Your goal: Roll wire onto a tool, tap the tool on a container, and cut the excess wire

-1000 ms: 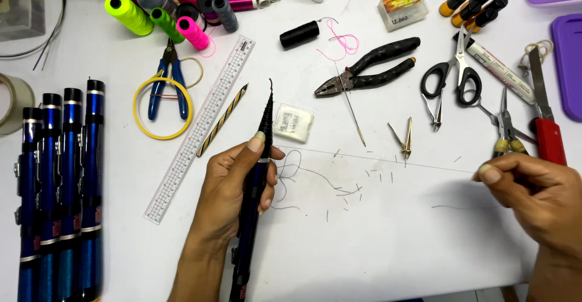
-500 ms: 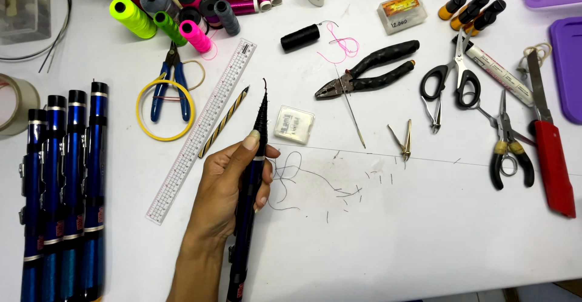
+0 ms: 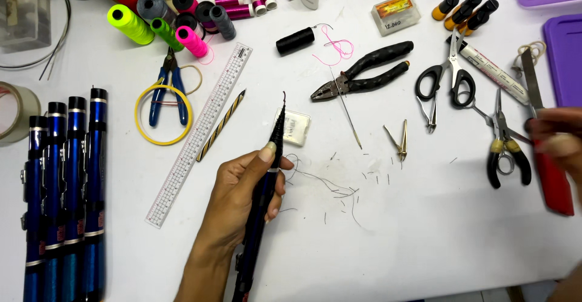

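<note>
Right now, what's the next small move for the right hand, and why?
Probably close the right hand on a tool at the table's right edge. It is blurred there, over the red-handled tool and beside the small pliers, apparently empty. The left hand holds the dark rod upright-angled, loose thread trailing beside it.

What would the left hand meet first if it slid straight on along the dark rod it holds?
Probably the small clear plastic box, lying just right of the rod's tip. The left hand points the dark rod up the table, though height above the table is unclear.
</note>
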